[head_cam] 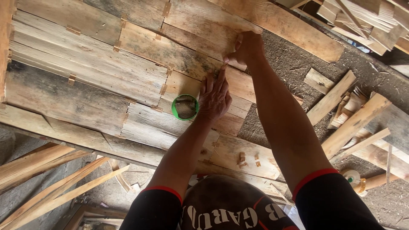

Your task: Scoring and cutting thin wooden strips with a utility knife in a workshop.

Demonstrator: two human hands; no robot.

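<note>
A sheet of thin wood veneer pieces (85,64), joined by short strips of brown tape, lies spread over a work surface. My left hand (215,96) lies flat, palm down, on the veneer, fingers together. Just left of it sits a green roll of tape (185,107). My right hand (247,47) reaches farther out and pinches at a seam between two pieces; what the fingertips hold is too small to tell.
Loose wood strips and offcuts (341,110) lie on the dirt floor at the right. More long strips (51,183) lean at the lower left. A stack of veneer (370,21) fills the top right corner. A white tape roll (352,176) rests near my right elbow.
</note>
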